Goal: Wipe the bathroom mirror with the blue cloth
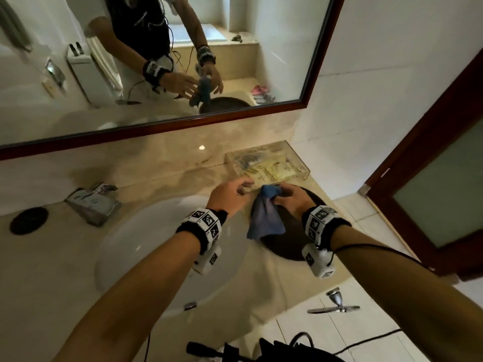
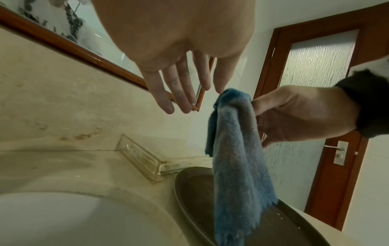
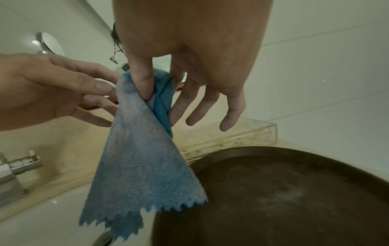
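Note:
The blue cloth hangs over the counter's right part, below the wood-framed mirror. My right hand pinches its bunched top between thumb and forefinger, the other fingers loose beside the cloth. My left hand is just left of it, fingers straight. In the left wrist view the left fingertips reach the top fold of the cloth, which the right hand holds. The cloth's zigzag lower edge dangles free above a dark tray.
A dark round tray lies under the cloth. A clear plastic tray sits against the wall behind it. The white basin and chrome faucet are to the left. A frosted-glass door stands at the right.

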Demonstrator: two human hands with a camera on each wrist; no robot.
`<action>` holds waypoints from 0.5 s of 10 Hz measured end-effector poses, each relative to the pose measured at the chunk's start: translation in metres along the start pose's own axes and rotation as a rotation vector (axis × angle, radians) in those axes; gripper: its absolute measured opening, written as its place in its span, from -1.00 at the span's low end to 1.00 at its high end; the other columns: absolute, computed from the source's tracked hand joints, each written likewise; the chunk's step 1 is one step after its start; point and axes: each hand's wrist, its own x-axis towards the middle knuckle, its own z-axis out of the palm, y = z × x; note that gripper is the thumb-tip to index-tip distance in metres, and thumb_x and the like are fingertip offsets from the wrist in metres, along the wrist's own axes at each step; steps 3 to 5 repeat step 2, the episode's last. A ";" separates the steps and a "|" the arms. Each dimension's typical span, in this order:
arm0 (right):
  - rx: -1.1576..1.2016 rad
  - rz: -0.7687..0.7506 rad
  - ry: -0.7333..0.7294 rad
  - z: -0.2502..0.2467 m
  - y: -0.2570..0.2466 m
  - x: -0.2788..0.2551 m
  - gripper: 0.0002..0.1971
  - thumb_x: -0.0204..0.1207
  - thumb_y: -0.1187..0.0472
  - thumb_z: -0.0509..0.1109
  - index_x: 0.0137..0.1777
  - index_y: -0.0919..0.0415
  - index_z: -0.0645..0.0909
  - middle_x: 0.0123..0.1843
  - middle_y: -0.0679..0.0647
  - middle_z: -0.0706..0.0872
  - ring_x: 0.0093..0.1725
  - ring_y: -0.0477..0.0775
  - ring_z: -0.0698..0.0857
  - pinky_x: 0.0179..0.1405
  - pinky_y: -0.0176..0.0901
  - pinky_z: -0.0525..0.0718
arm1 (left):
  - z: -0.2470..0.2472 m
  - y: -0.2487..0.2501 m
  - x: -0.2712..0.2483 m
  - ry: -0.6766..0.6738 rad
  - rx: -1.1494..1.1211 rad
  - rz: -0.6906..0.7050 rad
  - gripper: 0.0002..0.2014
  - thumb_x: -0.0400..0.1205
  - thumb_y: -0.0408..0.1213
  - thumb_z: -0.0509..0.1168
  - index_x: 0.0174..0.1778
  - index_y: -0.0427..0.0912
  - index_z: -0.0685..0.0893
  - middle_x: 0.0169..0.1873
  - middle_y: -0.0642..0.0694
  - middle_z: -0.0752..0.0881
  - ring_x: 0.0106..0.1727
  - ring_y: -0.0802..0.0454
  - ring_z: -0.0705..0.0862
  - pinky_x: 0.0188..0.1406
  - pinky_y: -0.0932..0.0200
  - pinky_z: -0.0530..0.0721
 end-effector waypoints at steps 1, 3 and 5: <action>-0.143 0.074 -0.008 -0.020 0.024 -0.001 -0.78 0.44 0.15 0.49 0.08 0.11 0.66 0.03 0.14 0.73 0.08 0.22 0.68 0.03 -0.03 0.60 | 0.013 -0.001 0.000 0.040 0.041 -0.010 -0.66 0.48 -0.04 0.43 0.18 0.21 0.65 0.12 0.07 0.70 0.06 0.07 0.68 0.02 0.12 0.65; -0.302 0.149 -0.080 -0.032 0.047 0.002 -0.44 0.40 0.13 0.52 0.41 0.08 0.50 0.33 0.13 0.61 0.29 0.21 0.60 0.22 -0.07 0.57 | 0.024 0.001 0.000 0.093 0.102 -0.027 -0.59 0.46 -0.10 0.42 0.25 0.17 0.59 0.29 0.04 0.56 0.26 0.01 0.55 0.19 0.11 0.54; -0.302 0.149 -0.080 -0.032 0.047 0.002 -0.44 0.40 0.13 0.52 0.41 0.08 0.50 0.33 0.13 0.61 0.29 0.21 0.60 0.22 -0.07 0.57 | 0.024 0.001 0.000 0.093 0.102 -0.027 -0.59 0.46 -0.10 0.42 0.25 0.17 0.59 0.29 0.04 0.56 0.26 0.01 0.55 0.19 0.11 0.54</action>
